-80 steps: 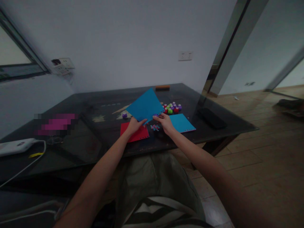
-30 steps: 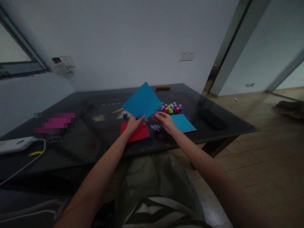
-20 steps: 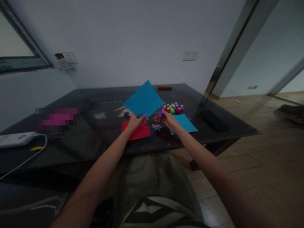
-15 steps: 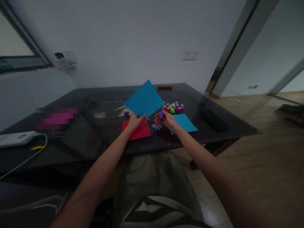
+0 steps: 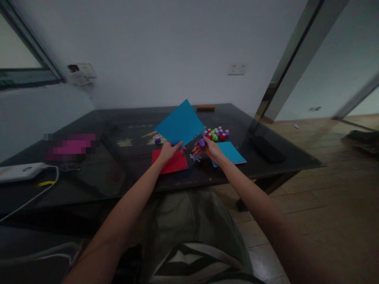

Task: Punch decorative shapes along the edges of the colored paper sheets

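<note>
My left hand [image 5: 171,150] pinches a sheet of blue paper [image 5: 180,122] by its lower corner. The sheet is raised above the table, tilted, with small punched holes along its right edge. In my right hand [image 5: 209,148] is a small purple paper punch [image 5: 201,142], gripped between thumb and fingers, just below the sheet's punched edge and apart from it. Beneath the hands lies a little pile of coloured paper bits [image 5: 195,157]. Red paper [image 5: 173,161] with holes along its near edge rests below my left hand. Light blue paper [image 5: 231,153], also punched, lies partly under my right forearm.
Several purple, red and green punches [image 5: 215,137] cluster behind my right hand; a single purple punch [image 5: 157,139] stands left. A black flat object [image 5: 267,149] lies right, an orange-brown bar [image 5: 206,107] by the wall. A white power strip [image 5: 20,172] with cable is at left.
The blue sheet has shifted very slightly to the right. The purple punch has turned a little in my right hand, showing more of its body. The papers on the table have stayed put.
</note>
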The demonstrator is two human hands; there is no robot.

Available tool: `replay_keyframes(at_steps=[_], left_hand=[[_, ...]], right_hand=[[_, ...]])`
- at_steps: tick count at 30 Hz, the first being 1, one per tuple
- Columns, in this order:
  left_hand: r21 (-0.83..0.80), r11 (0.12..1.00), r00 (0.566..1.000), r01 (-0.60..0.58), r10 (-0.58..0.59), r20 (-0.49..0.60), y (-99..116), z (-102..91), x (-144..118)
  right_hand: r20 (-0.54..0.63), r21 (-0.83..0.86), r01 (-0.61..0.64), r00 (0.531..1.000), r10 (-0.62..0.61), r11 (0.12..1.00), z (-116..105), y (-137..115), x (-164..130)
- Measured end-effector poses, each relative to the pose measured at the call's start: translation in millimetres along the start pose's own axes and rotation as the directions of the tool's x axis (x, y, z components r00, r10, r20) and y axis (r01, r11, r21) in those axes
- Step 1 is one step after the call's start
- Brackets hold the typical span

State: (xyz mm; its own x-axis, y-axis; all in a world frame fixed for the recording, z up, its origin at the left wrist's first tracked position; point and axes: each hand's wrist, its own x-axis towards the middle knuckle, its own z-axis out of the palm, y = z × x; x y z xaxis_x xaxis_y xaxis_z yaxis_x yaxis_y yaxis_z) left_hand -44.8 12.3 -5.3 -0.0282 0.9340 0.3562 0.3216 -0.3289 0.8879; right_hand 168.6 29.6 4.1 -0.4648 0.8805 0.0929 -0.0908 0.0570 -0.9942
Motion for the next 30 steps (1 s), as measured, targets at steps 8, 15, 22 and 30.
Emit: replay_keyframes(at_steps=[8, 15, 22, 30], left_hand=[[-0.008, 1.0, 0.999, -0.025, 0.025, 0.046, 2, 0.0, -1], [0.003, 1.0, 0.999, -0.014, 0.014, 0.036, 10, 0.5, -3], [-0.016, 1.0, 0.999, 0.0, 0.0, 0.034, 17, 1.5, -5], [-0.035, 0.999, 0.998, -0.027, 0.029, 0.052, 11, 1.7, -3]], right_hand=[[-0.108, -0.764, 0.111, 0.949, -0.295, 0.636, -1, 7, 4], [-0.098, -0.927, -0.023, 0.979, -0.18, 0.374, 7, 2, 0], [-0.162, -0.965, -0.123, 0.974, -0.155, 0.233, 14, -3, -3], [-0.204, -0.968, -0.181, 0.971, -0.122, 0.177, 17, -5, -3]])
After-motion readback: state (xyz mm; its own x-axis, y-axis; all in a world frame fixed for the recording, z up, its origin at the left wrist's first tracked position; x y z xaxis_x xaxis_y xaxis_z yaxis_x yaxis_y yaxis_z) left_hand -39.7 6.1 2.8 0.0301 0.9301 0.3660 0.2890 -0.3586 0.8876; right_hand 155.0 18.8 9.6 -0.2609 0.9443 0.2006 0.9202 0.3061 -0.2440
